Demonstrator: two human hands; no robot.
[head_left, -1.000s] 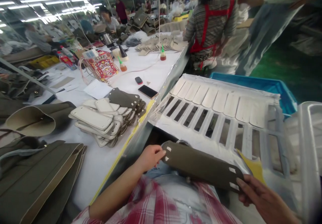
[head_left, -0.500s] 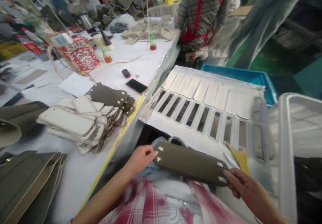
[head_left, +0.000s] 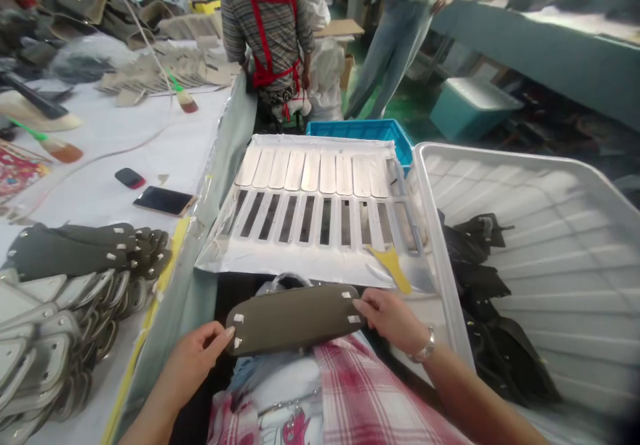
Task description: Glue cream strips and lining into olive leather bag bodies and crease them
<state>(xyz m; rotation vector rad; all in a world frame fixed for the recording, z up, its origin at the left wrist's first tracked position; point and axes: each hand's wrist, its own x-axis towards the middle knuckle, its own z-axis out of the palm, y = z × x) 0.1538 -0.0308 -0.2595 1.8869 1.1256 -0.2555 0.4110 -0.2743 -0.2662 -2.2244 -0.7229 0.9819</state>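
Between my two hands, over my lap, is a dark olive, rounded-end panel [head_left: 295, 318] with small white tabs near its ends. My left hand [head_left: 200, 352] pinches its left end, thumb on top. At the opposite end, my right hand [head_left: 390, 318] grips the edge between thumb and fingers. Just beyond the panel lies a white slotted rack [head_left: 295, 258] with a row of pale rounded strips [head_left: 311, 170] along its far side. A yellow pointed piece [head_left: 393, 268] rests on the rack's near right part.
Stacked pale panels [head_left: 45, 345] and olive panels [head_left: 75, 248] lie on the left table. A phone [head_left: 164, 200] is near its edge. A large white bin [head_left: 540, 232] with dark pieces stands right. A blue crate [head_left: 357, 127] and a person [head_left: 267, 25] are beyond the rack.
My view has swung to the right, bringing the white bin's inside into sight. Both hands still hold the olive panel, whose right end now sits higher than its left.
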